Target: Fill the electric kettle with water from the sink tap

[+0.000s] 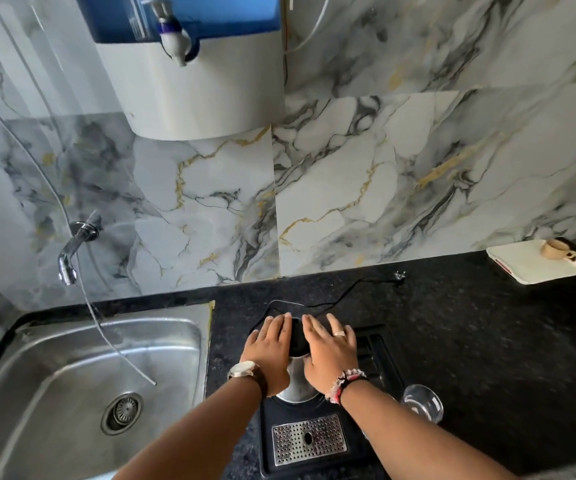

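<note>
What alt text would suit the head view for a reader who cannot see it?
Both hands, left hand and right hand, reach flat over a steel electric kettle with black lid on a black speckled counter. A stainless steel sink with chrome wall tap lies left.

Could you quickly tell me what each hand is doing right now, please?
Left hand: open, fingers spread flat over the kettle, not gripping.
Right hand: open, likewise spread over the kettle, holding nothing.
</note>
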`<state>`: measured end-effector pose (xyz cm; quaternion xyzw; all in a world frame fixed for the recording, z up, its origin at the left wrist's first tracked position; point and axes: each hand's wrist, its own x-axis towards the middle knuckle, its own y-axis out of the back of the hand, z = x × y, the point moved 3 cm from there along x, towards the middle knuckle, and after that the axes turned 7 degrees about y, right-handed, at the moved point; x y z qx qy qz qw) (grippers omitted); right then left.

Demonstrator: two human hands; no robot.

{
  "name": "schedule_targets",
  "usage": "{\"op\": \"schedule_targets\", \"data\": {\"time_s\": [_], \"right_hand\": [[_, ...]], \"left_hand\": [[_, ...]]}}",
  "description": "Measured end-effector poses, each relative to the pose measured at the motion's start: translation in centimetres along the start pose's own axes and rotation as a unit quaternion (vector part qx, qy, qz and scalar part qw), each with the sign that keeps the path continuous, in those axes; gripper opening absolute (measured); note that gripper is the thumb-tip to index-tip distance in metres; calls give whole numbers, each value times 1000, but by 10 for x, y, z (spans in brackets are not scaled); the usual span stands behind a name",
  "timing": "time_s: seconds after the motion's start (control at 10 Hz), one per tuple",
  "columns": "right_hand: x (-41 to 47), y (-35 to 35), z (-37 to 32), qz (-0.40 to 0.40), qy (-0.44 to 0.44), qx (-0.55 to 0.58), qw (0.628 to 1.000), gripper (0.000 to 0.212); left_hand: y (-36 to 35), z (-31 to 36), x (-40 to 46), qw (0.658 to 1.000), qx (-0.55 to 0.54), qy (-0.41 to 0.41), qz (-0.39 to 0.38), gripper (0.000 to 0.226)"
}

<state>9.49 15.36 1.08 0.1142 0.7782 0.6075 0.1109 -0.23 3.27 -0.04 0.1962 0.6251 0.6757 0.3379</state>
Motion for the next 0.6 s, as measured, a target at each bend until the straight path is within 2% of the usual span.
{"op": "schedule_targets", "data": {"time_s": [0.2,0.3,0.5,0.6], "right_hand": [[1,-8,3,-41,15,0,999,99],[2,-8,5,-37,26,4,999,97],[-1,14,2,-55,46,4,997,91],[7,53,-2,-34,54,9,998,93]], "left_hand": [[-22,5,2,998,-4,67,13,123],[-19,3,2,997,11,70,3,123],[15,0,-6,995,76,26,-56,115],[65,-2,-11,998,56,31,13,109]]}}
